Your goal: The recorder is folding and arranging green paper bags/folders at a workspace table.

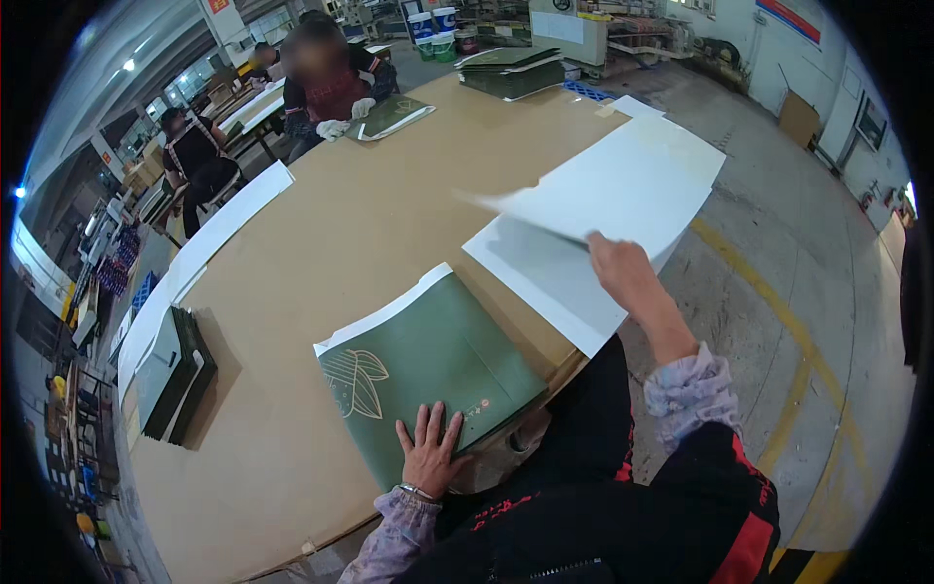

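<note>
A flat green paper bag point(438, 355) with a gold leaf drawing and a white strip along its far edge lies on the table in front of me. My left hand point(431, 454) rests flat on its near part, fingers spread. To the right, my right hand point(623, 273) is closed on the edge of a thin white sheet point(545, 216). The sheet's far left tip is raised and smeared by motion. Beneath it lies white board point(559, 282), with a shadow across it. My right fingertips are partly hidden.
A green stack point(175, 375) stands at the table's left. Across the brown tabletop point(379, 214), a gloved co-worker point(331, 92) handles a green piece point(391, 118). Another green pile point(511, 76) sits at the far end. White strips point(229, 214) line the left edge. Paint buckets point(433, 34) stand behind.
</note>
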Demonstrator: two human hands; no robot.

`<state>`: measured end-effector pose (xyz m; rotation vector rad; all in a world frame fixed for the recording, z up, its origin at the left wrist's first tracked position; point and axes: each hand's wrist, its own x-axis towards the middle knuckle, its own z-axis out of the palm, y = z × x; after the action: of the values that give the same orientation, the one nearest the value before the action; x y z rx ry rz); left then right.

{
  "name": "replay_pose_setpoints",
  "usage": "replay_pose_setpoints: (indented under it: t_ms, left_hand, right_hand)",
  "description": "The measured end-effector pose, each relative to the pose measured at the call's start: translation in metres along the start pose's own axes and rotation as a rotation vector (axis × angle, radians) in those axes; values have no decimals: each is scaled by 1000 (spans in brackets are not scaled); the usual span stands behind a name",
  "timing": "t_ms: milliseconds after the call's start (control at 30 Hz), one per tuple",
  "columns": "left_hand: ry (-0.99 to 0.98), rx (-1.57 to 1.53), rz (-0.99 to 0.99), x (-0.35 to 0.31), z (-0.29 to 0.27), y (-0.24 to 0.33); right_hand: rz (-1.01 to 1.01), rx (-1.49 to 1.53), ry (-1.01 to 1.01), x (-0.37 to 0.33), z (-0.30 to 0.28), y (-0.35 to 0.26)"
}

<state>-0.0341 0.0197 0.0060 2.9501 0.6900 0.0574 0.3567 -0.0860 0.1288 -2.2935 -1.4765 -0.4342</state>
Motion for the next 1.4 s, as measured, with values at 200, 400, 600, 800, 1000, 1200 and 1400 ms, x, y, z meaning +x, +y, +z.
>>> replay_pose_setpoints:
  t_ms: [200, 400, 600, 800, 1000, 1200, 1400]
  left_hand:
    - [199, -366, -143, 4, -19, 7]
    - [570, -1021, -420, 20, 28, -7]
    - [942, -1859, -861, -28, 1, -57]
    - [1079, -1839, -983, -75, -36, -72]
    - [305, -1831, -834, -86, -70, -46]
    - [448, -383, -253, -38, -79, 10]
    - [447, -103, -150, -33, -39, -25]
  right_hand:
    - [-460, 337, 159, 45, 14, -143]
    - [-850, 766, -14, -13, 37, -300]
    - [-876, 922, -295, -56, 65, -269]
    - [-624, 485, -188, -77, 99, -155]
    - [-583, 502, -156, -71, 113, -147]
    - [-573, 497, -120, -67, 101, -158]
    - [-653, 424, -151, -81, 101, -161]
